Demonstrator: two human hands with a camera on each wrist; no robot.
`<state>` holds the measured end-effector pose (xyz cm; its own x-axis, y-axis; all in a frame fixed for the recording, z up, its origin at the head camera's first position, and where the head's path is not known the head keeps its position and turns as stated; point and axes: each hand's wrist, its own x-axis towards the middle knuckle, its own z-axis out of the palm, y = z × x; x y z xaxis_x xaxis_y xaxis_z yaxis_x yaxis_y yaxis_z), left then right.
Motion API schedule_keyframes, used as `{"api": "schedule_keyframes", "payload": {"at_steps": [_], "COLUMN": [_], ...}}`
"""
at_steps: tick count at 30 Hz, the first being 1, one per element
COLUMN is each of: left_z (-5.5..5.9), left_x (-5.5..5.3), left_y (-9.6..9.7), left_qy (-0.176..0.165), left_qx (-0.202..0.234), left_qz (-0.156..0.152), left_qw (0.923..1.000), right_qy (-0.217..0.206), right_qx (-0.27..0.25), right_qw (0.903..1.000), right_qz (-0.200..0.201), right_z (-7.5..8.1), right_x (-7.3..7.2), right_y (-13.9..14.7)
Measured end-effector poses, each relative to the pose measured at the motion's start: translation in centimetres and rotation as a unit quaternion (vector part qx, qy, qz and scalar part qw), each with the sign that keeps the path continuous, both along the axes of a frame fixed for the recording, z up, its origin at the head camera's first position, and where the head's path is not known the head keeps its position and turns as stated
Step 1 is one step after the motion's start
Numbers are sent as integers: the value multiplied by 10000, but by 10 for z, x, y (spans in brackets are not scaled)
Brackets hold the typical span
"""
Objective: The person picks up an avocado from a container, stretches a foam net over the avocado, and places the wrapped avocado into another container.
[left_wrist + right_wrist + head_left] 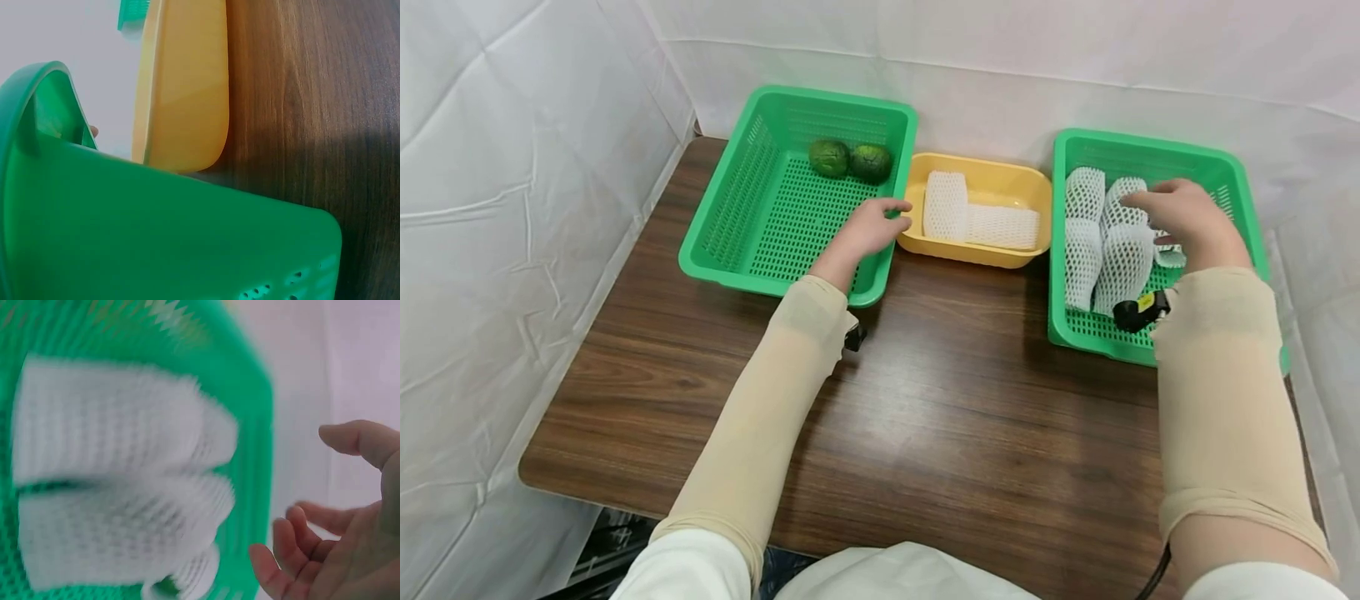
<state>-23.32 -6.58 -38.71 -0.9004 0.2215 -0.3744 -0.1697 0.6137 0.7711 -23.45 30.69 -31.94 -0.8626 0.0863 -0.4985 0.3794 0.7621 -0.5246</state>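
Note:
My left hand (871,231) hovers by the right rim of the left green basket (718,225), fingers relaxed and holding nothing. Two dark green avocados, one avocado (830,158) beside the other (871,163), lie at the back of that basket. White foam net sleeves (946,206) lie in the yellow tray (966,252). My right hand (1191,218) is above the right green basket (1165,148), thumb and fingers apart with nothing between them. Several net-wrapped pieces (106,419) sit in that basket; green shows at the end of one sleeve (195,575).
Brown wooden table (955,400) extends in front of the containers. The yellow tray stands between the two green baskets. White sheeting (970,75) hangs behind and at both sides. A small black wrist camera (1138,312) sits at my right wrist.

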Motion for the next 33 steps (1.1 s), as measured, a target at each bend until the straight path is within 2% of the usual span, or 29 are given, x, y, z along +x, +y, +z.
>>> {"api": "schedule_keyframes", "payload": {"at_steps": [3,7,14,18,20,23,26,28,31,33], "left_z": [1,1,3,7,14,34,55,64,63,54], "left_x": [-1,-2,1,-6,-13,-27,-46,-59,-75,-82], "left_y": [-1,-2,0,3,1,-11,-30,-44,-64,-75], "left_qy": [5,12,28,3,-65,-106,-75,9,31,-39], "left_qx": [-12,-68,-8,-76,-98,60,50,-286,-939,-1442], "left_qz": [-14,1,-9,-283,-529,-709,-571,-434,-344,-343], "left_qw": [10000,10000,10000,9996,9985,9974,9983,9986,9950,9890], "right_qy": [46,122,369,686,847,1037,1103,1107,1067,1033], "right_qx": [-399,-1039,-1494,-1730,-1777,-1737,-1713,-1757,-1857,-1937], "right_qw": [9992,9944,9858,9771,9736,9710,9703,9694,9679,9666], "right_qz": [76,-158,-668,-1029,-1159,-1272,-1305,-1308,-1315,-1323], "right_z": [4,-2,-37,-58,-66,-71,-73,-73,-73,-73], "right_x": [-1,-1,-2,-4,-4,-5,-5,-5,-4,-3], "right_y": [-25,-56,-82,-82,-81,-83,-86,-87,-86,-85]}}
